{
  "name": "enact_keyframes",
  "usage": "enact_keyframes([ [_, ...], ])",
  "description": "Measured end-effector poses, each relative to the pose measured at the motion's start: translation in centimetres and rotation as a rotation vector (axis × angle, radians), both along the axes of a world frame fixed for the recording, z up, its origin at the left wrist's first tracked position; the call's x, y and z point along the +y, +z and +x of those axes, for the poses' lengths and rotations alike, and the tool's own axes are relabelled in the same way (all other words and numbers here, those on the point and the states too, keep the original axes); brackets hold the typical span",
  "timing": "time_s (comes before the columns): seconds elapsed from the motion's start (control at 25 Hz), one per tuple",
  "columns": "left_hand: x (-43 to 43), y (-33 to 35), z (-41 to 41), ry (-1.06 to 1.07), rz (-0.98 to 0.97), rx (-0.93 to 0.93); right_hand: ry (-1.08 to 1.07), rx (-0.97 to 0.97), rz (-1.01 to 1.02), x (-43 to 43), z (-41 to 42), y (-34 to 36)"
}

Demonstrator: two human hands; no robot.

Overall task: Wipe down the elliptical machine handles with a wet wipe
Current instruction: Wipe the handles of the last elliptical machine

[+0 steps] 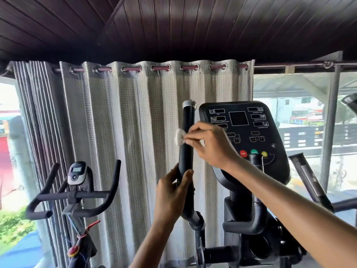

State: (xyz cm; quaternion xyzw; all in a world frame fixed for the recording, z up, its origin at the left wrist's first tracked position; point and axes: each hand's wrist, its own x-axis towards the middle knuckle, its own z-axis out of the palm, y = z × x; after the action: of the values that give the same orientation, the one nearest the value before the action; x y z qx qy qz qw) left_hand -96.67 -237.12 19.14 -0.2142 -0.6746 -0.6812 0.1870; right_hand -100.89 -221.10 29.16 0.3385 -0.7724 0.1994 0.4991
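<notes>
The elliptical's left handle [187, 124] is a black upright bar with a silver cap, standing in the middle of the view. My left hand [172, 196] grips its lower part, fingers curled round the bar. My right hand [208, 144] pinches a small crumpled white wet wipe [179, 136] against the handle's left side at mid height. The right handle [307, 176] is a black bar leaning at the far right, untouched by either hand.
The black console [245, 132] with red, green and yellow buttons sits just right of the held handle. A spin bike with black handlebars [73, 196] stands at the left. A grey curtain [125, 132] hangs behind, with open windows on both sides.
</notes>
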Motion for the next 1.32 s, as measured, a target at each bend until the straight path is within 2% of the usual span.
enact_keyframes([
  [0.16,0.0,-0.6,0.1,0.022,-0.010,0.043,0.126,-0.054,0.104,0.0,2.4,-3.6],
  [0.32,0.4,-0.8,0.4,0.038,-0.012,0.033,0.081,-0.031,-0.073,0.7,1.2,-2.9],
  [0.48,0.4,-0.7,0.7,0.049,-0.025,0.043,0.121,0.002,0.102,0.9,1.6,-3.4],
  [0.6,0.4,-0.9,0.6,0.092,-0.057,0.057,0.069,0.002,0.022,1.2,1.2,-2.3],
  [0.76,0.4,-1.0,0.8,0.088,-0.064,0.052,0.147,-0.036,0.239,0.6,2.2,-2.6],
  [1.12,0.5,-0.6,1.5,0.164,-0.093,0.071,-0.216,-0.069,0.263,-0.5,-3.1,8.2],
  [1.32,0.5,-1.1,1.4,0.155,-0.068,0.058,-0.318,-0.119,0.304,-1.2,-3.7,9.5],
])
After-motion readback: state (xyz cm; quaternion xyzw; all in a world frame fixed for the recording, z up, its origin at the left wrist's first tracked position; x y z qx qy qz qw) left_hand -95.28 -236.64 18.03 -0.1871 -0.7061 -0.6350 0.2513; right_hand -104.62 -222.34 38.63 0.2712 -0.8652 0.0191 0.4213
